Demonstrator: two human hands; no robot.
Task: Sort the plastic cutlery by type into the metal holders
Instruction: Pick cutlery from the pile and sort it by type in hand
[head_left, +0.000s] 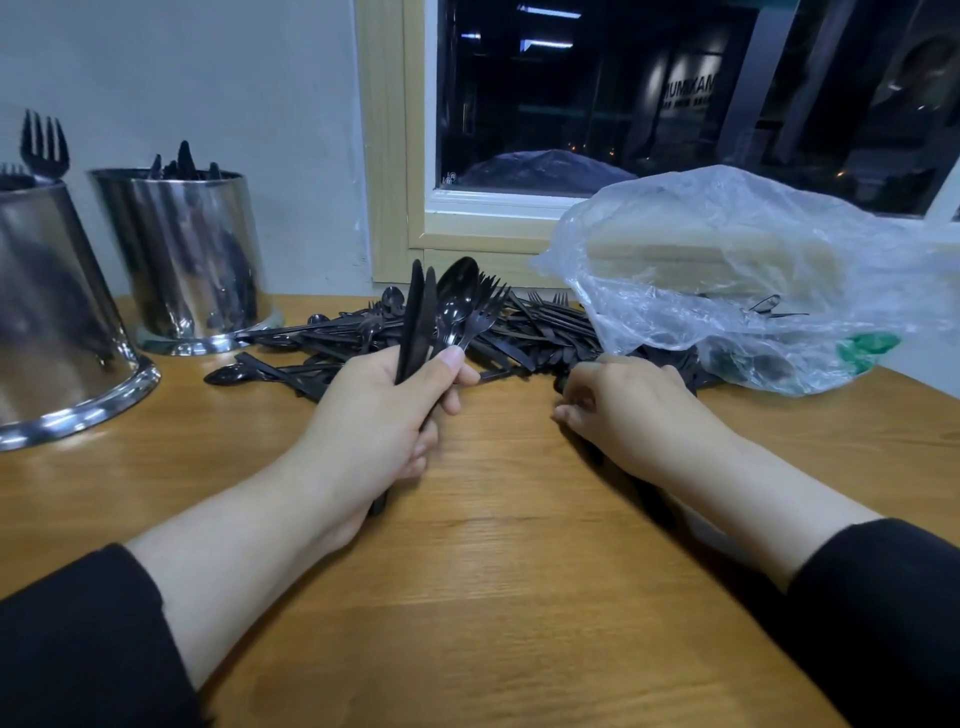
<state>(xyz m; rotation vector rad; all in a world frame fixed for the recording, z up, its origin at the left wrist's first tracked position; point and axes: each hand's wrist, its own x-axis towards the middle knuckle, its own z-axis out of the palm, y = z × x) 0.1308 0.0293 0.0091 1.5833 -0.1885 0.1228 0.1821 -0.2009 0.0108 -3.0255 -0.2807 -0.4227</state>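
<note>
Wooden table (519, 597) right under me, and I'm early in this sort. Biggest holder, the near steel holder (57, 322) at far left, shows a few forks; the second steel holder (187, 254) beside it shows knife tips. A big loose pile of black cutlery (524, 327) lies unsorted at the back, running under the plastic bag (727, 270). I've got my left hand (384, 415) curled round a mixed bunch (441, 312) of knives, spoons and forks. My right hand (623, 410) rests curled at the pile's edge; whether it holds anything, I can't tell.
</note>
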